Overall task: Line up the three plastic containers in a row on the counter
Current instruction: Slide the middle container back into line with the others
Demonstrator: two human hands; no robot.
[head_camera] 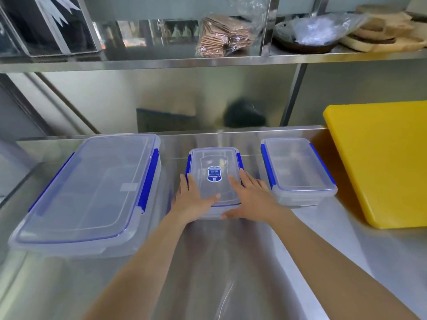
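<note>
Three clear plastic containers with blue clips stand on the steel counter [226, 262]. The large container [92, 190] is at the left. The small container [213, 162], with a blue label on its lid, is in the middle. A medium container [298, 167] stands to its right. My left hand [191, 199] holds the small container's near left corner, thumb on the lid. My right hand [251, 197] holds its near right corner, fingers laid along the lid edge.
A thick yellow cutting board [383, 162] lies at the right, close to the medium container. A steel shelf [208, 60] above holds a bag of crackers [221, 35], a wrapped bowl [309, 35] and wooden boards [388, 31].
</note>
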